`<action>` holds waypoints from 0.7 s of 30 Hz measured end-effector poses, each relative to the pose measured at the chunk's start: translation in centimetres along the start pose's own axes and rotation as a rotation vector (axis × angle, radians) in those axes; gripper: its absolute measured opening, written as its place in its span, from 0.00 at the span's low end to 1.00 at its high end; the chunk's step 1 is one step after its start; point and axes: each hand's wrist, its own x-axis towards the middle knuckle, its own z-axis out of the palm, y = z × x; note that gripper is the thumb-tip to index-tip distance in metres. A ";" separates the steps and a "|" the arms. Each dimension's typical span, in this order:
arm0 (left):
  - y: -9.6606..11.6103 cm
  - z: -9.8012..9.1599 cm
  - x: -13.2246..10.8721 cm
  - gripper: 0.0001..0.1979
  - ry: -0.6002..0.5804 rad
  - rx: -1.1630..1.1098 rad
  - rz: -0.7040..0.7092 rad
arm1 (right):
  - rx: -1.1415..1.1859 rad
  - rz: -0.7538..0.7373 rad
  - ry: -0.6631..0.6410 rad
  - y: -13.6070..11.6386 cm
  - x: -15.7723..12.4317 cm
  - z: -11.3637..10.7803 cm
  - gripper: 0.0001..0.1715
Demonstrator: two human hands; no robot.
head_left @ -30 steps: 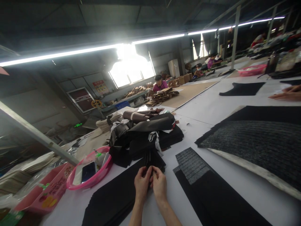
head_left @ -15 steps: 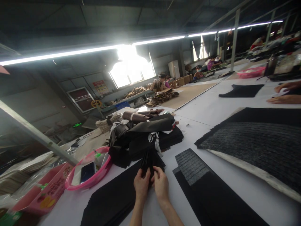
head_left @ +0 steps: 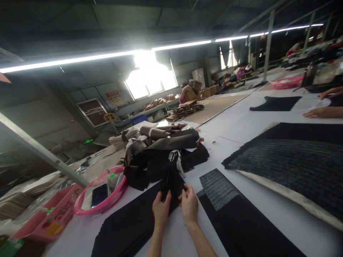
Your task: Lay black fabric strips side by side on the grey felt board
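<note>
Fabric [head_left: 173,182] between left grip [head_left: 161,210], right grip [head_left: 189,205]

- Two hands of the wearer: left hand [head_left: 161,210], right hand [head_left: 189,206].
- One black fabric bundle [head_left: 171,182].
- Two pink baskets: near basket [head_left: 112,200], far basket [head_left: 285,83].
- One phone [head_left: 99,195].
- Two co-worker's hands: upper hand [head_left: 331,92], lower hand [head_left: 318,113].
- Two grey ribbed mats: large mat [head_left: 294,164], small mat [head_left: 218,187].

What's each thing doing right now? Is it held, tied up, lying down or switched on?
left hand: pinching the black fabric stack.
right hand: gripping it too.
black fabric stack: held in both hands.
tied bundles: heaped, bound with white strips.
phone: lying in the pink basin, screen dark.
grey mat: flat on the table.
ceiling lights: on.
</note>
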 end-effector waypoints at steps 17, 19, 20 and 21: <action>-0.2 -0.2 -0.3 0.13 -0.137 -0.101 0.065 | -0.535 -0.194 -0.216 -4.2 -0.7 0.3 0.26; -0.1 -0.2 -0.3 0.11 -0.156 -0.119 0.085 | -0.594 -0.154 -0.268 -5.5 -0.1 0.2 0.25; 0.0 -0.2 -0.3 0.10 -0.160 -0.125 0.094 | -0.561 -0.104 -0.310 -6.0 0.5 0.3 0.25; 0.0 -0.2 -0.3 0.11 -0.161 -0.129 0.102 | -0.512 -0.052 -0.359 -6.3 1.3 0.4 0.25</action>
